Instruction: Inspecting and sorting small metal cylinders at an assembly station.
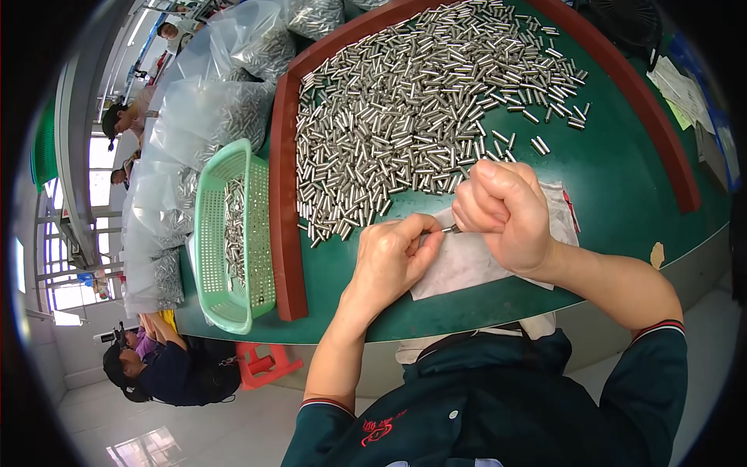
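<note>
Small metal pin (450, 229) pinched between both hands, left (393, 261) and right (506, 218), above white cloth (467, 261).

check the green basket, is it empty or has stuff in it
Not empty. The green basket holds a band of small metal pins along its floor, with bare mesh at both ends. It sits just outside the tray's red rim.

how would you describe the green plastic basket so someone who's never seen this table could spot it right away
Start at the big green-topped table with its raised red-brown rim, heaped with small silver metal cylinders. Just outside the rim's left edge sits the mint-green perforated plastic basket, long and rectangular, holding a thin layer of the same cylinders. Its neighbours there are clear plastic bags; it alone is rigid, coloured and full of holes.
</note>
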Action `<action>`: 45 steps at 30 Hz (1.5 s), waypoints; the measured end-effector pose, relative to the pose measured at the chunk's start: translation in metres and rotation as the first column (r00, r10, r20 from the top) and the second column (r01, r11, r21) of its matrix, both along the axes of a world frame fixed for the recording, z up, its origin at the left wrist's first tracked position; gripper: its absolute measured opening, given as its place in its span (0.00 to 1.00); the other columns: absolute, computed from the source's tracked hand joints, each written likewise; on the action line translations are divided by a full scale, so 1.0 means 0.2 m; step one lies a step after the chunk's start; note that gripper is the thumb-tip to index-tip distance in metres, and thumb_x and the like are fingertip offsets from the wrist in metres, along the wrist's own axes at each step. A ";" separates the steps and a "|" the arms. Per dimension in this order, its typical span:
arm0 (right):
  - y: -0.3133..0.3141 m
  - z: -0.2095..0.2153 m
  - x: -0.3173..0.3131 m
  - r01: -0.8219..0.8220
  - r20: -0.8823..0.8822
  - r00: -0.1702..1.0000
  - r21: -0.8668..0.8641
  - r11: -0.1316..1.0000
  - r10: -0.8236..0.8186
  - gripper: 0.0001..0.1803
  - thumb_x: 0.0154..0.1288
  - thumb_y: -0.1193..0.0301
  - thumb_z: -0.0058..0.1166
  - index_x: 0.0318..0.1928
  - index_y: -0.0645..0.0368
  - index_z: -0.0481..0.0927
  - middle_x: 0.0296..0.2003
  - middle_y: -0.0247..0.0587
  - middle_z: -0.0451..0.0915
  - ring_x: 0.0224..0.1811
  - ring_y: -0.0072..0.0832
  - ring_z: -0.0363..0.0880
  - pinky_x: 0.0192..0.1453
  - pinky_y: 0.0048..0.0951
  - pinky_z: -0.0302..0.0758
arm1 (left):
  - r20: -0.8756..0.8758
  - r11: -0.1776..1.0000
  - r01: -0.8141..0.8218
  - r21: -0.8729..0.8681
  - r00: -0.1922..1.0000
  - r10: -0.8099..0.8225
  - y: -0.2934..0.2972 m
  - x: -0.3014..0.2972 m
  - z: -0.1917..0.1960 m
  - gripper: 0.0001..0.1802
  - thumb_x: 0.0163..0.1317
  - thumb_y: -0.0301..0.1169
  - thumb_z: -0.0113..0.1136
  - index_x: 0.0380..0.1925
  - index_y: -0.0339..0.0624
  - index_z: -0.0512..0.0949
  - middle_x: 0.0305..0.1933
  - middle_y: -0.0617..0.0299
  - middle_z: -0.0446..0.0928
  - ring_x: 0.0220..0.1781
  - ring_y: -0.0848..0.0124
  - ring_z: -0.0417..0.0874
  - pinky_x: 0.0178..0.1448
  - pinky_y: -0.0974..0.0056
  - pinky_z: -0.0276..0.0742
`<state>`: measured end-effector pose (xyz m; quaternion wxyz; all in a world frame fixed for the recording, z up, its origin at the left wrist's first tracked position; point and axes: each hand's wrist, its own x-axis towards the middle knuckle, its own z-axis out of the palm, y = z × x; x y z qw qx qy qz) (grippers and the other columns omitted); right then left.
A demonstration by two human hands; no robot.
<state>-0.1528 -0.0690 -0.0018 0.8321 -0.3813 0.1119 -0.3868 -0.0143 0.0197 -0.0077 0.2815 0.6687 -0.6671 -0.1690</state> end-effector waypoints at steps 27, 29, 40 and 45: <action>0.02 -0.01 0.01 0.002 -0.016 1.000 -0.041 0.999 -0.003 0.22 0.63 0.67 0.31 0.10 0.53 0.51 0.06 0.28 0.51 0.10 0.16 0.43 0.16 0.21 0.45 | -0.049 1.000 -0.001 -0.002 0.999 0.001 0.00 0.00 0.00 0.03 0.45 0.21 0.61 0.22 0.36 0.76 0.10 0.63 0.66 0.11 0.78 0.62 0.16 0.72 0.58; 0.01 -0.01 0.01 -0.002 -0.006 1.000 -0.032 0.999 0.001 0.22 0.63 0.67 0.32 0.10 0.53 0.51 0.06 0.28 0.51 0.10 0.16 0.43 0.16 0.21 0.45 | -0.041 1.000 -0.009 -0.005 0.999 0.009 0.00 -0.01 0.01 0.03 0.45 0.21 0.61 0.22 0.37 0.76 0.10 0.64 0.65 0.11 0.78 0.62 0.16 0.72 0.58; 0.04 0.00 0.01 0.037 -0.016 0.999 -0.063 0.997 -0.038 0.22 0.63 0.67 0.32 0.10 0.53 0.51 0.07 0.27 0.51 0.11 0.16 0.43 0.17 0.21 0.45 | -0.061 1.000 -0.016 0.016 0.998 0.017 0.00 -0.02 0.01 0.03 0.45 0.22 0.60 0.21 0.37 0.75 0.10 0.60 0.67 0.12 0.71 0.67 0.17 0.68 0.62; 0.06 -0.02 0.02 0.029 0.001 1.000 -0.101 0.994 -0.029 0.19 0.61 0.71 0.37 0.12 0.57 0.55 0.11 0.25 0.53 0.14 0.13 0.47 0.18 0.20 0.47 | -0.017 1.000 0.009 0.022 1.000 -0.008 -0.01 -0.01 0.03 0.04 0.45 0.22 0.59 0.19 0.38 0.73 0.11 0.56 0.69 0.13 0.63 0.72 0.17 0.64 0.65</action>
